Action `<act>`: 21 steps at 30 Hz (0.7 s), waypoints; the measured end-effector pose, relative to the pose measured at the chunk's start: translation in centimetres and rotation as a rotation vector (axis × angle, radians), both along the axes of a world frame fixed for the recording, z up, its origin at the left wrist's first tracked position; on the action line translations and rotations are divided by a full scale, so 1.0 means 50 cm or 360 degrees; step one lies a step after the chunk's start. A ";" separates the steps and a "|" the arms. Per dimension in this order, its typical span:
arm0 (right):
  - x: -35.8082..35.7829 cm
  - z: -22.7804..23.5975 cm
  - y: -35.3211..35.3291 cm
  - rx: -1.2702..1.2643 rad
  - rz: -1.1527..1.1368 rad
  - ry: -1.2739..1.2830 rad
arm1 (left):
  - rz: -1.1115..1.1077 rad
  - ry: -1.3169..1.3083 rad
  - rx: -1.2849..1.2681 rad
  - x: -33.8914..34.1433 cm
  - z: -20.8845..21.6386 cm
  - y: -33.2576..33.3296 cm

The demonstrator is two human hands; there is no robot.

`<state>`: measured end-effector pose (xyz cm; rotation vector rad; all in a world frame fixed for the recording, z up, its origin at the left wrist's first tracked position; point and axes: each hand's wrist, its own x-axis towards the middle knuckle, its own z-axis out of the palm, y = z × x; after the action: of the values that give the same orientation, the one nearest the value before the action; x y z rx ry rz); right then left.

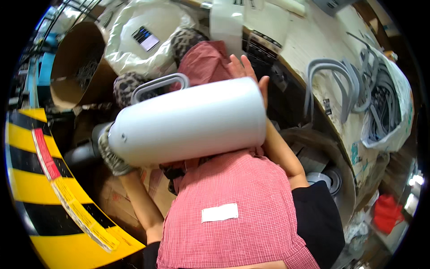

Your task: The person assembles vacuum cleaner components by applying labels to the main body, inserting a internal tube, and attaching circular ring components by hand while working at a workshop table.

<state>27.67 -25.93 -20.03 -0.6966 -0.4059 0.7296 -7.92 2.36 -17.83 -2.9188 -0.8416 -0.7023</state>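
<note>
Lying across my lap is a large pale grey metal cylinder (192, 121), roughly level, with a grey loop handle (161, 85) on its far side. My left hand (112, 152), in a grey knitted glove, grips its left end; part of the fingers is hidden behind it. A dark grey machine part (85, 152) sits just beyond that end, and whether it touches the cylinder I cannot tell. My bare right hand (253, 78) is open at the cylinder's right end, fingers stretched out and thumb apart. The palm is partly hidden by the cylinder.
A black-and-yellow striped panel (36, 179) borders the left. Beyond the cylinder stand a cardboard drum (60, 85) and a white plastic bag (116, 58) with a phone (145, 38) on top. On the worktable (295, 38) lie curved grey handles (347, 83) beside a bagful (394, 134).
</note>
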 end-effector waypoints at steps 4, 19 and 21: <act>0.016 0.047 -0.052 -0.0207 -0.0022 -0.0248 | -0.0151 -0.0247 0.0232 0.040 0.121 0.006; 0.397 0.117 -0.502 -0.2273 -0.1713 -0.2321 | -0.0506 -0.1116 -0.1245 0.079 0.255 -0.063; 0.430 0.123 -0.492 -0.2355 -0.1851 -0.2490 | -0.0519 -0.0778 -0.0537 0.130 0.259 -0.094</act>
<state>49.18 -50.53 -13.90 -2.5808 -0.6775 -1.0215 -1.42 -2.35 -4.87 -3.2769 -0.5436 -1.4774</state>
